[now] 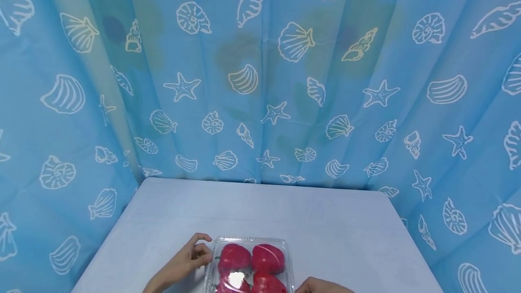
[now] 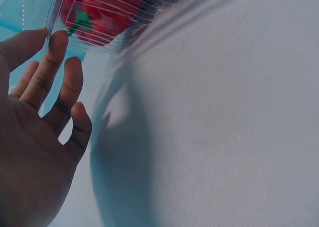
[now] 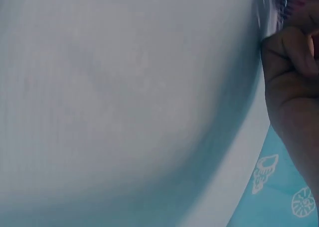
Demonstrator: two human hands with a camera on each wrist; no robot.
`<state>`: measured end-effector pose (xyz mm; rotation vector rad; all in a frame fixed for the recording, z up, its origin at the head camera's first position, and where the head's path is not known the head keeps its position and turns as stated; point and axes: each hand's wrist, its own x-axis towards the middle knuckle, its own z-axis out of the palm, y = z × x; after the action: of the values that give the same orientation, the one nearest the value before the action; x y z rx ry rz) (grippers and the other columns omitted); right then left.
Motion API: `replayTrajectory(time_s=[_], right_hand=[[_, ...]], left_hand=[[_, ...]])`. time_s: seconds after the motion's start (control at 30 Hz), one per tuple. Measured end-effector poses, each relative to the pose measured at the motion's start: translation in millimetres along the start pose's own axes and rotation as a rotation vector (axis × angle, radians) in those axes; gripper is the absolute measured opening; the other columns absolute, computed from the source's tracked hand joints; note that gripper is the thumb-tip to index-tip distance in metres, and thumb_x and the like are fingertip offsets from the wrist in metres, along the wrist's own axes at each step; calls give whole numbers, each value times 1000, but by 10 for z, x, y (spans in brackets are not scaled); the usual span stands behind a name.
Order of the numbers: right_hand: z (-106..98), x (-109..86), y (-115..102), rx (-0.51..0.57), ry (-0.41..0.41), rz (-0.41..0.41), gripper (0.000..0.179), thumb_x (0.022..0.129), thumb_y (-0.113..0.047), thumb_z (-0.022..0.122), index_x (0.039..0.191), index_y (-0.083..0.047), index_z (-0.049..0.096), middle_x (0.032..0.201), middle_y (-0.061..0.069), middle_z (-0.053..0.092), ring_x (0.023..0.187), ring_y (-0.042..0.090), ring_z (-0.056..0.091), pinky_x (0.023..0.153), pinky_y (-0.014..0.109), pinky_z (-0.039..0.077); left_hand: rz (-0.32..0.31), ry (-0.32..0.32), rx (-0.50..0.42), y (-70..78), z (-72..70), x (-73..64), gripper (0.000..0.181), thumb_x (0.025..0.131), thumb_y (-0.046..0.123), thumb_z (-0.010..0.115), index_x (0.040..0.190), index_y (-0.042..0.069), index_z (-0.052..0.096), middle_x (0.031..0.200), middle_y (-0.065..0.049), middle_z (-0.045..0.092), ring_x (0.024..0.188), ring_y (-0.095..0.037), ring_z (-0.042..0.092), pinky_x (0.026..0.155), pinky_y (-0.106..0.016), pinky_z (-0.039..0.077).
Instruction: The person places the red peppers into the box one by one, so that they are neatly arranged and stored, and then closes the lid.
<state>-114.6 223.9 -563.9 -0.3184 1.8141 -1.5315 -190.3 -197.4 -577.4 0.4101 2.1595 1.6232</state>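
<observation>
A clear plastic clamshell box (image 1: 249, 240) lies on the table at the bottom centre of the head view. Inside it are several red bell peppers (image 1: 267, 259), one showing a green stem in the left wrist view. My left hand (image 1: 185, 263) is at the box's left side; thumb and a fingertip pinch its rim in the left wrist view, while the other fingers (image 2: 73, 85) stay loosely bent. At the box's lower right side, my right hand (image 1: 321, 286) has curled fingers against the edge. Its fingertips are mostly hidden, and the head view cuts the hand off.
A white tabletop (image 1: 346, 229) extends around the box on both sides and behind it. Blue curtains (image 1: 260, 103) with white shell and starfish prints hang behind the table and along its left and right sides.
</observation>
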Motion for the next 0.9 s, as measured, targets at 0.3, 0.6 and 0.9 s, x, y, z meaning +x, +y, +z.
replayTrajectory(time_s=[0.3,0.6,0.9], right_hand=[[-40,109,-49,-79,57,50,21,87,-25,75,92,-4,75,79,9,70,69,14,60,65,28,56],[-106,161,-3,37,-2,34,21,90,-19,69,93,0,75,76,4,70,63,7,62,60,24,54],[-125,158,24,122,-4,54,25,92,-20,67,102,2,74,84,11,73,67,10,64,67,27,57]], left_hand=[[-28,132,31,-8,53,56,51,98,35,65,135,4,47,97,-4,69,82,-16,62,71,-31,51],[-99,-43,27,112,38,6,70,98,34,64,155,7,35,98,-5,72,90,-21,67,93,-53,49],[-110,-321,-170,129,100,-138,97,90,20,60,161,10,-5,78,-2,67,74,-15,64,80,-31,52]])
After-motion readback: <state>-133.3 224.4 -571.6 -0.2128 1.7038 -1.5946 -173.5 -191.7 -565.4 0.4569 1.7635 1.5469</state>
